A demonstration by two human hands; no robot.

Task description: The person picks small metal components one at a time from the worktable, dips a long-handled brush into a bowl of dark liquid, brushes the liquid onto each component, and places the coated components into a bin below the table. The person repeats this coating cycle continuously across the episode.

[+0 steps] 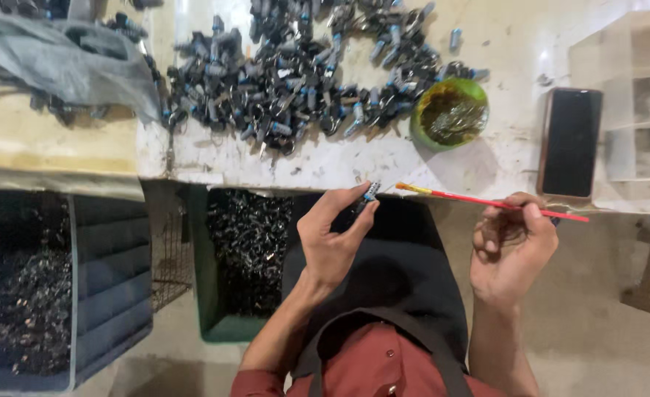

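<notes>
**Brush meeting small part, pile waiting**

Head view: left hand (332, 239) is pinching a small dark metal part (370, 191), grip pressed together. Right hand (512, 246) is gripping a thin red brush (486, 202), tip pointing at 9 o'clock toward it. Green bowl (450, 114) at 1 o'clock; big unsorted pile (295, 73) lying on the scuffed white tabletop (383, 162) at 12; bins below already holding many.
</notes>
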